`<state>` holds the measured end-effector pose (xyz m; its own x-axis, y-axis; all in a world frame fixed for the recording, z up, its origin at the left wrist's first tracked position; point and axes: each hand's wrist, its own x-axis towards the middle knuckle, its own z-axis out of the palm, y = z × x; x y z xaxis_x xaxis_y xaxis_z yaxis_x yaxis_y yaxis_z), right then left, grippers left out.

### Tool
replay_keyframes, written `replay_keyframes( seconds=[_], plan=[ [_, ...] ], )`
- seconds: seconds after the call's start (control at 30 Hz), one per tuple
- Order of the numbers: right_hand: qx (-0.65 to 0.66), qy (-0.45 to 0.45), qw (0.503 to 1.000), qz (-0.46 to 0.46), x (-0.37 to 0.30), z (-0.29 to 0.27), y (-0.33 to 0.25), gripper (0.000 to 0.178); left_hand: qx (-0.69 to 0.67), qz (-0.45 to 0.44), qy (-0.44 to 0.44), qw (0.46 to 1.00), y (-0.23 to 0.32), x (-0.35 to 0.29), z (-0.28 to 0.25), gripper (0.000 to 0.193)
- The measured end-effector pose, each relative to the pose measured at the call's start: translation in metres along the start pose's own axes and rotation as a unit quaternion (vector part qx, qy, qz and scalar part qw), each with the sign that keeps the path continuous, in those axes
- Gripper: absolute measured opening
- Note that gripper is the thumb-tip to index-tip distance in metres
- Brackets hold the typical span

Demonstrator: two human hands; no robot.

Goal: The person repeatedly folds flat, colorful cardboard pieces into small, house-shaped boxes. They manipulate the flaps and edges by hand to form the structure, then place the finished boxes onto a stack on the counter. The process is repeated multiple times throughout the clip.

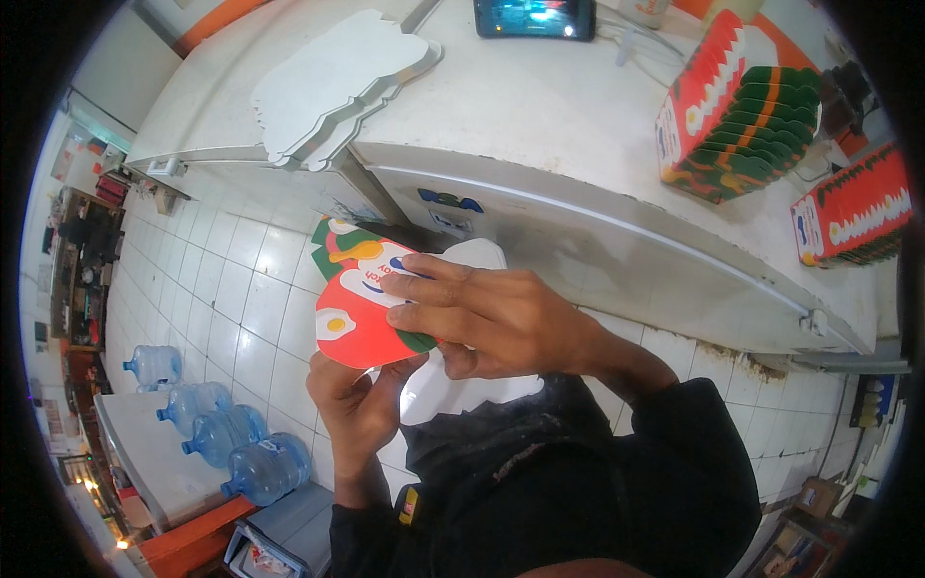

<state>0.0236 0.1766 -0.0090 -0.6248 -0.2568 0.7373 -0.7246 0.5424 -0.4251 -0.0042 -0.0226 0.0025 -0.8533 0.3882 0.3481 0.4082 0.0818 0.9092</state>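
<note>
A red and green printed cardboard food carton (358, 335) is between my hands in front of my body, with egg pictures on its face. My left hand (352, 409) grips its lower edge, thumb and fingers bent, partly hidden beneath it. Across the front lie the fingers of my right hand (501, 313), pressing on the printed side while the thumb is tucked below. Behind the right hand, a white cardboard piece (479, 253) shows; whether it belongs to the carton I cannot tell. More white cardboard (472, 393) rests against my lap.
Flat white cardboard blanks (332, 72) are stacked on the white counter (540, 106), overhanging its front edge. At right stand a large row of nested red and green cartons (742, 120) and a smaller one (853, 217). A phone (535, 17) lies at the back. Blue water jugs (226, 433) stand left.
</note>
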Motion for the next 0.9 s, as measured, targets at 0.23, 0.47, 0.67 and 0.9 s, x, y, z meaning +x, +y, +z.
replay_keyframes(
  seconds=[0.23,0.47,0.67,0.9],
  plan=[
    [0.12,-0.034,0.99,-0.058,0.0,-0.01,0.022,0.043,-0.029,0.014,-0.037,0.999,0.01,0.003,-0.006,0.023],
    [0.23,-0.03,0.972,0.022,-0.008,0.0,0.021,0.05,-0.082,-0.017,-0.05,0.995,0.014,0.01,-0.001,0.023],
    [0.213,-0.027,0.974,0.068,-0.011,0.005,0.02,0.054,-0.07,0.016,-0.039,0.997,0.006,0.009,0.005,0.025],
    [-0.013,0.053,0.998,0.006,-0.008,0.013,0.008,0.051,-0.049,-0.016,-0.039,0.998,0.004,0.011,0.0,0.023]
  ],
)
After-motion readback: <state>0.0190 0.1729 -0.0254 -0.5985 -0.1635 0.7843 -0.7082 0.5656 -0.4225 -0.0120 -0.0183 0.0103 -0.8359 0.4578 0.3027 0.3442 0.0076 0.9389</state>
